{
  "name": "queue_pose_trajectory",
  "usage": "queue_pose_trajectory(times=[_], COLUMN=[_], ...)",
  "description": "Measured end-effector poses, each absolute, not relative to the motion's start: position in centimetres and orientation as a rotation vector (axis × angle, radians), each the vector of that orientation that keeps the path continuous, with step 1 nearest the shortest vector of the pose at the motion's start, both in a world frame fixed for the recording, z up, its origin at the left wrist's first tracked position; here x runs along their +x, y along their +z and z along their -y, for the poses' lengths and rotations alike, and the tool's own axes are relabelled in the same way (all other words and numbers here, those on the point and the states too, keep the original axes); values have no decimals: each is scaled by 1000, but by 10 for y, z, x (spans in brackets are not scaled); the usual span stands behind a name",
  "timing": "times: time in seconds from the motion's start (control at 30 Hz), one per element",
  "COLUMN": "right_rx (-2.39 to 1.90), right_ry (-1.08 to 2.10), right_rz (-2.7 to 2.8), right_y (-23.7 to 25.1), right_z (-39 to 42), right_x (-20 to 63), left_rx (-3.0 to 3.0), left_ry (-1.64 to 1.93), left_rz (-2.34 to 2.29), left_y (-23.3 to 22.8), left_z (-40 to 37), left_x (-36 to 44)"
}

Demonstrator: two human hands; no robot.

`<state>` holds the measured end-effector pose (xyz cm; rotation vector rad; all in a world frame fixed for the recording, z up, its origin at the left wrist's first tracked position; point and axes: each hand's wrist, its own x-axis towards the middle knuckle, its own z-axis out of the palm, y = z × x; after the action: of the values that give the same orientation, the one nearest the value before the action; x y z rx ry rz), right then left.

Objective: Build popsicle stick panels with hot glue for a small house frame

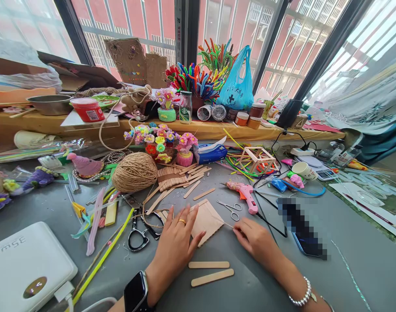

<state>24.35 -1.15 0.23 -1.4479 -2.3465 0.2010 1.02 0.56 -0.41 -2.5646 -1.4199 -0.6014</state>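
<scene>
- Right hand [258, 240]: fingertips drawn together in a pinch on a thin pale strand [228, 225], which reaches to the near right corner of the panel.
- Left hand [178, 232]: palm down, fingers spread, grasping nothing; its fingers lie over the left part of the panel. A ring and a smartwatch [136, 291] are worn on this side, a beaded bracelet [301, 294] on the other.
- Pale panel [206, 220]: flat on the grey table [266, 286], between the two hands, one corner directed toward the right hand.
- Near the panel: two loose craft sticks [212, 277] lie side by side, apart, on the near side; small scissors [231, 208] lie just beyond the right hand; black-handled scissors [145, 233] lie to the left.
- Farther out: a pink glue gun [245, 193] and a phone [303, 234], its screen pixelated, to the right; a white power bank [32, 266] to the left.
- Beyond: a ball of twine [135, 172] beside a row of craft sticks [172, 178], and an open stick frame [258, 160].
- Window ledge: colourful pipe cleaners [198, 84] stand beside a blue plastic bag [238, 84].
</scene>
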Motion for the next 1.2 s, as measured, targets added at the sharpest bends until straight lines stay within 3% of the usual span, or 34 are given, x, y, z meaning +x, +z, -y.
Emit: queue_pose_trajectory(times=[0.17,0.5,0.83,1.2], right_rx=[-1594,-1605,-1531,-1494], right_ry=[311,259,400,323], right_rz=[2034,2093,2018,1985], right_y=[8,-1,0,-3], right_z=[-7,-22,-29,-28], right_x=[232,218,223,221], left_rx=[-2524,-2563,-2846,-2826], left_ry=[-725,-823,-568,-616], left_rz=[1394,1278,1192,1182], left_y=[6,7,0,-2], left_z=[3,2,-2,-2], left_x=[13,12,12,12])
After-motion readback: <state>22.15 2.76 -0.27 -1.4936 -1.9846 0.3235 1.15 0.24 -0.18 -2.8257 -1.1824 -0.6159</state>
